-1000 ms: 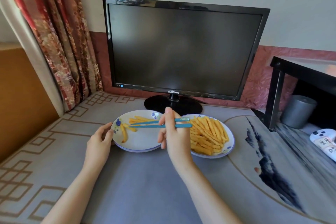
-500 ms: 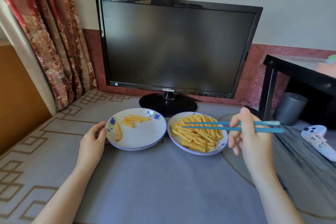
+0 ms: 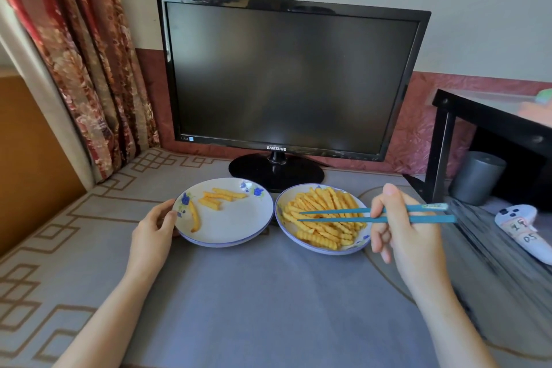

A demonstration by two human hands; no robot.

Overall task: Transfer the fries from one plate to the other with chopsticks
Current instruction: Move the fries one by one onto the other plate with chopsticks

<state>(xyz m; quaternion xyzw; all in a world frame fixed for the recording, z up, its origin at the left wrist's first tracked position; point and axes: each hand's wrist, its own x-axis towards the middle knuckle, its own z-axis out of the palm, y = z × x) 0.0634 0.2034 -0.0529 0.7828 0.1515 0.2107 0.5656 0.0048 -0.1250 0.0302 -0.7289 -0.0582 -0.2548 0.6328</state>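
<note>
Two white plates with blue flowers stand side by side in front of a monitor. The left plate [image 3: 233, 228] carries several fries [image 3: 219, 197]. The right plate [image 3: 360, 243] is heaped with crinkle-cut fries [image 3: 322, 225]. My right hand [image 3: 407, 237] grips a pair of teal chopsticks [image 3: 343, 215] to the right of that plate; their tips lie over the pile, slightly apart, with no fry between them. My left hand [image 3: 152, 227] holds the left plate's rim, thumb on its edge.
A black Samsung monitor [image 3: 286, 78] on a round base stands right behind the plates. A black shelf [image 3: 490, 125] with a grey cylinder [image 3: 476, 178] under it and a white controller [image 3: 524, 225] lie to the right. A patterned curtain [image 3: 80, 54] hangs at the left.
My right hand carried the chopsticks from over the left plate rightwards to the right plate's pile. The left hand has stayed on the left plate's rim.
</note>
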